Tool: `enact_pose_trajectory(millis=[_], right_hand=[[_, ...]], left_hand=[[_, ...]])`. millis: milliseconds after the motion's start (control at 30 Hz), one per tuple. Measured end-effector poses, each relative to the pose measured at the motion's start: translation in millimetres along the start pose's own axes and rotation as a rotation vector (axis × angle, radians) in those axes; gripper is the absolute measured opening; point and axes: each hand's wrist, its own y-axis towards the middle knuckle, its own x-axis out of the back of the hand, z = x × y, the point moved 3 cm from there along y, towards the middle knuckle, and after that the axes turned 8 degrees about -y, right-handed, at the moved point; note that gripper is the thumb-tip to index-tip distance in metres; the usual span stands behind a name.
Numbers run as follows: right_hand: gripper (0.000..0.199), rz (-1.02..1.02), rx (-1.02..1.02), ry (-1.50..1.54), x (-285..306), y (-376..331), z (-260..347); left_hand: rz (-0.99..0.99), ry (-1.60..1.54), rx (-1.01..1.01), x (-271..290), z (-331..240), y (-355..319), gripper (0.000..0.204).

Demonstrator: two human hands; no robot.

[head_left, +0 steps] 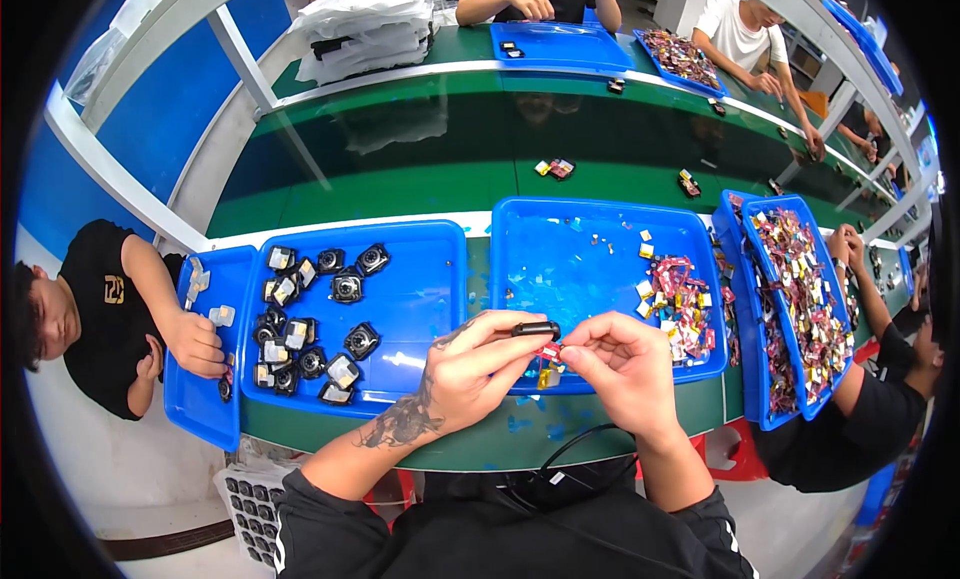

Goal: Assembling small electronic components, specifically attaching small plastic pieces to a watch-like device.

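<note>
While hands point(465, 374) meet at black part point(535, 330) | yellow emblem point(114, 290) marks black shirt point(92, 329)

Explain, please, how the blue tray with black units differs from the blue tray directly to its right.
Contents: the left tray holds black units, some with pale tops; the right tray holds smaller red, yellow and white pieces.
Placement: in the left tray, units lie mostly in the left half; in the right tray, pieces heap toward the right side.
Both are blue, shallow trays on the green table.
</note>
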Motion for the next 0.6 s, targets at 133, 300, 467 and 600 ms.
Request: enact_pose_trajectory(millis=[133,300,467,600], right_hand=[[0.017,0.027,-0.021,0.124,1.8,-1.9,0.3],[0.008,0.165,-0.048,0.060,1.8,0.0,-0.4],[0.009,0.168,-0.001,-0.216,2.9,4.1,1.5],[0.011,0.218,0.202,-0.557,6.7,5.4,17.7]], left_hand=[[-0.001,0.074,-0.070,-0.5,-2.3,-1.2,0.026],[0.049,0.079,-0.102,1.2,-2.0,-1.6,0.024],[0.144,0.119,-0.158,2.5,-2.7,-0.8,0.020],[0.187,0.068,-0.034,5.3,-2.8,-1.7,0.018]])
